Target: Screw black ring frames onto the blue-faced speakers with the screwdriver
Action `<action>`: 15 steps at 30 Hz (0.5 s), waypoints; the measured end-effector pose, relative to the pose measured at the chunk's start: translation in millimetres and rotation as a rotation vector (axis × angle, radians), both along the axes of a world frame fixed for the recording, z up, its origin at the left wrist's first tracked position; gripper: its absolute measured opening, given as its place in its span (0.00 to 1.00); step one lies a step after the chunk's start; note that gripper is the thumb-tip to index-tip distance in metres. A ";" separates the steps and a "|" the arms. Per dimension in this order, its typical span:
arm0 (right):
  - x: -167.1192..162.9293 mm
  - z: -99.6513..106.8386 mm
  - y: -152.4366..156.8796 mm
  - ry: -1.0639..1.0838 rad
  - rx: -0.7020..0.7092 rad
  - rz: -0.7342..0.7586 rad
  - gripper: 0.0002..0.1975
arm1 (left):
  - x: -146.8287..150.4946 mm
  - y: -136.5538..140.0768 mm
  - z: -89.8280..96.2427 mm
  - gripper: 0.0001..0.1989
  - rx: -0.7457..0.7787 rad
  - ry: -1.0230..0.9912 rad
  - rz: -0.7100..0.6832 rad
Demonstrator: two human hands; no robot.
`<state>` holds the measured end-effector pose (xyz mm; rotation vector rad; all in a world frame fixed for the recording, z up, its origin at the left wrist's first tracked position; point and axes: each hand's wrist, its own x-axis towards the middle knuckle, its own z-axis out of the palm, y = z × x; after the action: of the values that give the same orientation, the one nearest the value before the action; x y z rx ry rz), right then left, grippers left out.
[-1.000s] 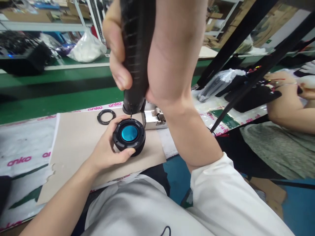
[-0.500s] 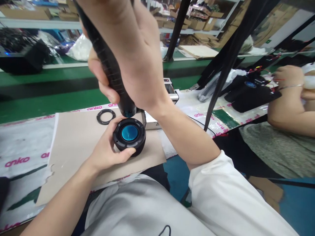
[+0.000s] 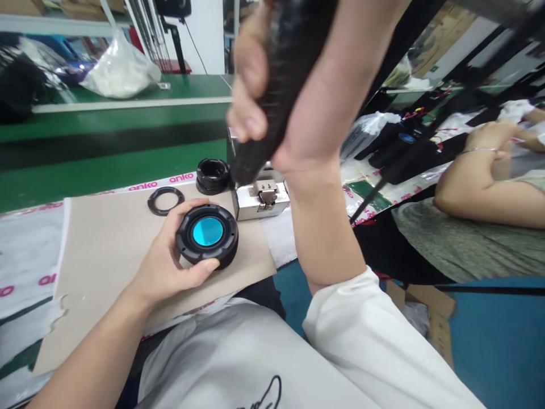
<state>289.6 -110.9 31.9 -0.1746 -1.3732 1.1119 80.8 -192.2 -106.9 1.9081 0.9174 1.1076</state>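
Observation:
My left hand (image 3: 172,258) is wrapped round a round black speaker (image 3: 208,232) with a shiny blue disc at its centre, held face up over the cardboard. My right hand (image 3: 293,96) grips a black electric screwdriver (image 3: 283,85), tilted with its lower end down and to the left. That end is beside a metal box (image 3: 261,201) with a small latch-like fitting, away from the speaker; its tip is hard to make out. A flat black ring (image 3: 166,200) lies behind my left hand. Close to the box sits a black ring-shaped housing (image 3: 212,175).
A cardboard sheet (image 3: 106,244) covers the near worktop. Behind is a green bench (image 3: 128,136) with a clear bag of white material (image 3: 123,68). At right a co-worker's arm (image 3: 472,165) is near black parts and wires. A dark pole (image 3: 370,199) slants up between us.
My right hand has drawn the screwdriver away from above the speaker, over to the metal box. The view has shifted right, and the black housing now shows. My left hand still holds the speaker.

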 end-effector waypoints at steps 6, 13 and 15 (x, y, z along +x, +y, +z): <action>45.3 -48.8 -0.1 -0.130 -0.194 -0.485 0.36 | 0.2 -0.4 1.6 0.39 0.047 -0.001 -0.005; 42.8 -69.2 -1.6 -0.184 -0.247 -0.474 0.42 | -1.2 1.7 0.3 0.39 0.045 0.007 0.004; 46.2 -66.1 -5.0 -0.187 -0.286 -0.451 0.43 | -1.8 1.8 -0.2 0.39 0.038 0.019 0.017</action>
<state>335.9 -116.0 -34.2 -0.7747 -1.2476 0.9177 79.1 -190.4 -107.0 1.9487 0.9302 1.1258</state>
